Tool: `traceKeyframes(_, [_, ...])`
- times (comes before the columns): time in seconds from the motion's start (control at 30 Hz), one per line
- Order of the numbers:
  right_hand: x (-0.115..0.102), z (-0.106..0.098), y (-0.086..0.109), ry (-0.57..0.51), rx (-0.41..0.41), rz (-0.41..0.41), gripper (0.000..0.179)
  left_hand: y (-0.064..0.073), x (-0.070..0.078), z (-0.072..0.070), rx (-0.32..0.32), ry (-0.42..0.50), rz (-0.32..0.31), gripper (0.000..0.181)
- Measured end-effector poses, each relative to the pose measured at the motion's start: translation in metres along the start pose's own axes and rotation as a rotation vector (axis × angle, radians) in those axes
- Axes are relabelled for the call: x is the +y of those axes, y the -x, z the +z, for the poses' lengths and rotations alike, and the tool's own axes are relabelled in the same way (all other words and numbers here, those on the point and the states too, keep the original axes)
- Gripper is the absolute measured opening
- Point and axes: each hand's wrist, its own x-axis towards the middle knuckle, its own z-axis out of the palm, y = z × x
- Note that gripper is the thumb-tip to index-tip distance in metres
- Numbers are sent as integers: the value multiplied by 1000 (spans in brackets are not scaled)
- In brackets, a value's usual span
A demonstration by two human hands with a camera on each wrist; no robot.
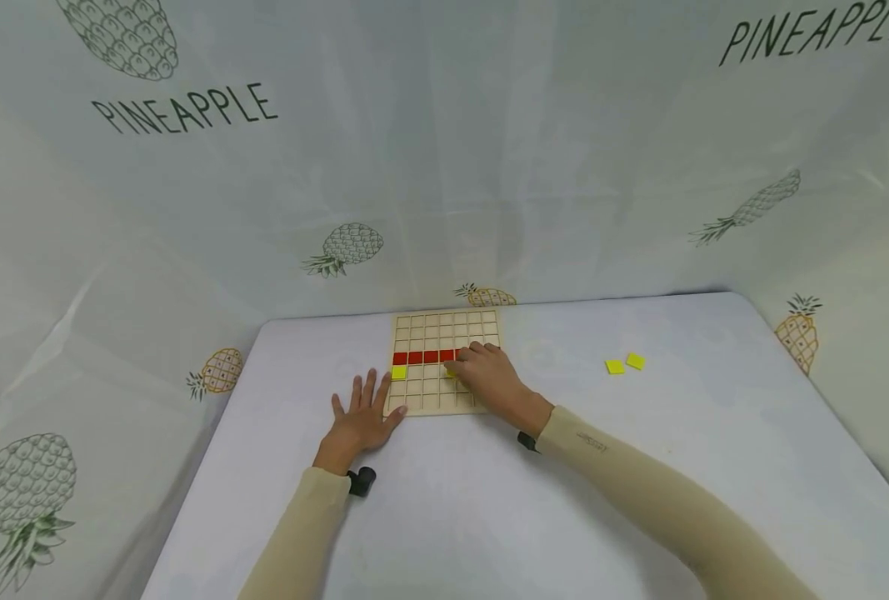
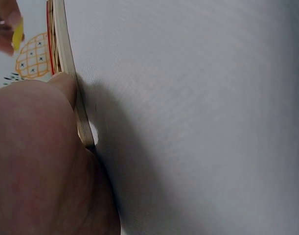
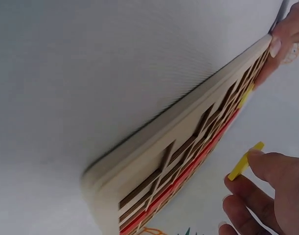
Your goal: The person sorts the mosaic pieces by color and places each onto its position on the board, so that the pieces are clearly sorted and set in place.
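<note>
A wooden grid board lies on the table, with a row of red square tiles across its middle. One yellow tile sits in the grid just below that row, at the left end. Between thumb and forefinger my right hand pinches another yellow tile, held over the board and apart from it in the right wrist view. My left hand lies spread at the board's lower left corner, its thumb touching the board's edge. The right hand hides part of the red row.
Two loose yellow tiles lie on the table to the right of the board. Behind the white table hangs a pale cloth printed with pineapples. A dark wrist camera is on the left wrist.
</note>
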Motion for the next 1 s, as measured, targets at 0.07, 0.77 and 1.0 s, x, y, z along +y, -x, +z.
traceKeyframes(0.07, [-3, 0, -6, -18, -12, 10, 25, -3, -3, 3, -9, -9, -2, 79])
traceKeyframes(0.77, [-25, 18, -54, -90, -134, 33, 23, -13, -10, 8, -12, -17, -3, 81])
traceKeyframes(1.0, [-31, 21, -63, -103, -156, 37, 22, -10, -7, 5, -14, -26, -8, 81])
